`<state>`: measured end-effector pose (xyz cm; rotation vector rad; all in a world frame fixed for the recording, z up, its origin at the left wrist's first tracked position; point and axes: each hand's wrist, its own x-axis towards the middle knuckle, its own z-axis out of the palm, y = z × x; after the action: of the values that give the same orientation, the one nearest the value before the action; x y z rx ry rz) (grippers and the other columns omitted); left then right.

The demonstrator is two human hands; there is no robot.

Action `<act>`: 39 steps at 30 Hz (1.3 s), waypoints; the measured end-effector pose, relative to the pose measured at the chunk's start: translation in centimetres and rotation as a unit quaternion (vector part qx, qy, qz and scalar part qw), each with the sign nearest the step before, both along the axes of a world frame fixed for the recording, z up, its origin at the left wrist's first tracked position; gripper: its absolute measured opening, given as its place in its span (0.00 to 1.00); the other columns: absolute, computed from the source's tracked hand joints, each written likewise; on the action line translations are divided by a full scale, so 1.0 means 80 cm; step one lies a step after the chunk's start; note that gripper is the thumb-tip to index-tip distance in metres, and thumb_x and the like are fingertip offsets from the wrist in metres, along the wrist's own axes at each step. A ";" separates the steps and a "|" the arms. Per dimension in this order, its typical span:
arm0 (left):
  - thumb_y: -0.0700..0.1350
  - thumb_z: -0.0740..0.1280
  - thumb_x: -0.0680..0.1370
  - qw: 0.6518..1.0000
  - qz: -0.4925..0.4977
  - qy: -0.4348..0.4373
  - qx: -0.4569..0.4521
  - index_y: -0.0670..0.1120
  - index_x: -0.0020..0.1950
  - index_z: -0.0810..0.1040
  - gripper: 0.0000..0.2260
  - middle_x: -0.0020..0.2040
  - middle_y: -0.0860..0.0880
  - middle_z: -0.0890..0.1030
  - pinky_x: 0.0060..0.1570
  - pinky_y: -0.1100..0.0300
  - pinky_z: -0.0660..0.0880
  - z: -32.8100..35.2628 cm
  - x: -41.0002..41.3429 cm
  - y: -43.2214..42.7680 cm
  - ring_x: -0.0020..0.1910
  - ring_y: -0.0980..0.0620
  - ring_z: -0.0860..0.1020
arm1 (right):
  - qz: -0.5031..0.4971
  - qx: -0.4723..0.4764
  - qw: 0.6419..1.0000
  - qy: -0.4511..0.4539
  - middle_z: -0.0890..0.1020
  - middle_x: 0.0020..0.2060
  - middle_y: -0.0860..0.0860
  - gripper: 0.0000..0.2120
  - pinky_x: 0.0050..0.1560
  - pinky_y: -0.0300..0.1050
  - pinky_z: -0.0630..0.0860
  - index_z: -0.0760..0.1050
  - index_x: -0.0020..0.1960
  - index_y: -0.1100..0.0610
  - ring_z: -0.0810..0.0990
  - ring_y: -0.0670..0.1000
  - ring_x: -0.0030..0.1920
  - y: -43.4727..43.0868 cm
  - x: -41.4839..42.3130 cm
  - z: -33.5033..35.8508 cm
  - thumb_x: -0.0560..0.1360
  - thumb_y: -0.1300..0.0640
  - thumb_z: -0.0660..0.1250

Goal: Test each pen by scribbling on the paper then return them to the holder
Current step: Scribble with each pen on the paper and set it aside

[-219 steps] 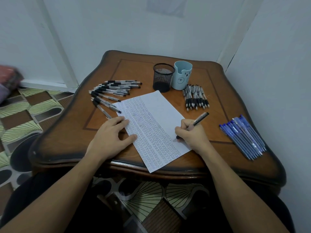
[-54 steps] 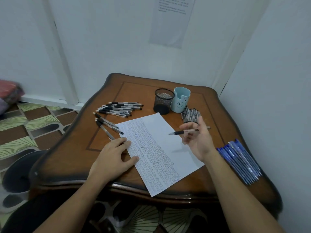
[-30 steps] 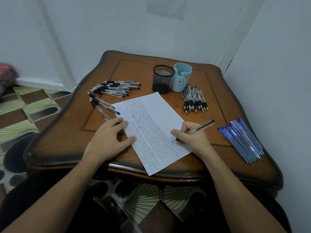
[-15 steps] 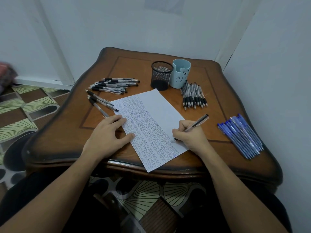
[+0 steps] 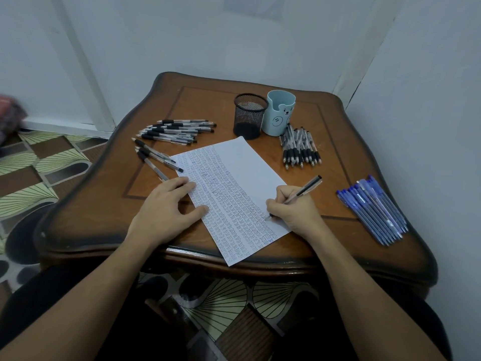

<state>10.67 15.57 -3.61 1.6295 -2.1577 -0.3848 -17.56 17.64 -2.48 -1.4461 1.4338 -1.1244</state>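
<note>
A white sheet of paper [image 5: 242,165], mostly covered in rows of scribbles, lies slanted on the wooden table [image 5: 208,105]. My right hand [image 5: 294,209] grips a clear black-tipped pen [image 5: 304,190], its tip touching the paper near the right edge. My left hand [image 5: 166,207] rests flat on the paper's left edge, fingers spread. A black mesh holder [image 5: 249,115] and a light blue bear-faced holder [image 5: 279,113] stand at the back of the table.
Several black pens [image 5: 177,131] lie at the left, three more [image 5: 153,158] beside the paper. A bunch of black-grip pens [image 5: 299,149] lies in front of the blue holder. Several blue pens [image 5: 372,208] sit at the right edge. Walls close in behind and right.
My right hand brought a pen down from above the table to the paper's right edge and now writes there. My left hand has stayed on the paper.
</note>
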 end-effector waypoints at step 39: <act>0.73 0.56 0.67 1.000 0.001 0.010 0.003 0.50 0.72 0.71 0.41 0.73 0.54 0.68 0.71 0.55 0.58 0.003 -0.001 0.003 0.72 0.54 0.62 | -0.009 -0.021 0.999 -0.029 0.60 0.23 0.49 0.20 0.25 0.33 0.65 0.62 0.29 0.60 0.61 0.41 0.24 0.004 0.001 0.008 0.72 0.76 0.65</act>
<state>10.61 15.84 -3.36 1.6242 -2.1407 -0.4053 -17.49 17.94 -1.85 -1.4215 1.3930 -1.2045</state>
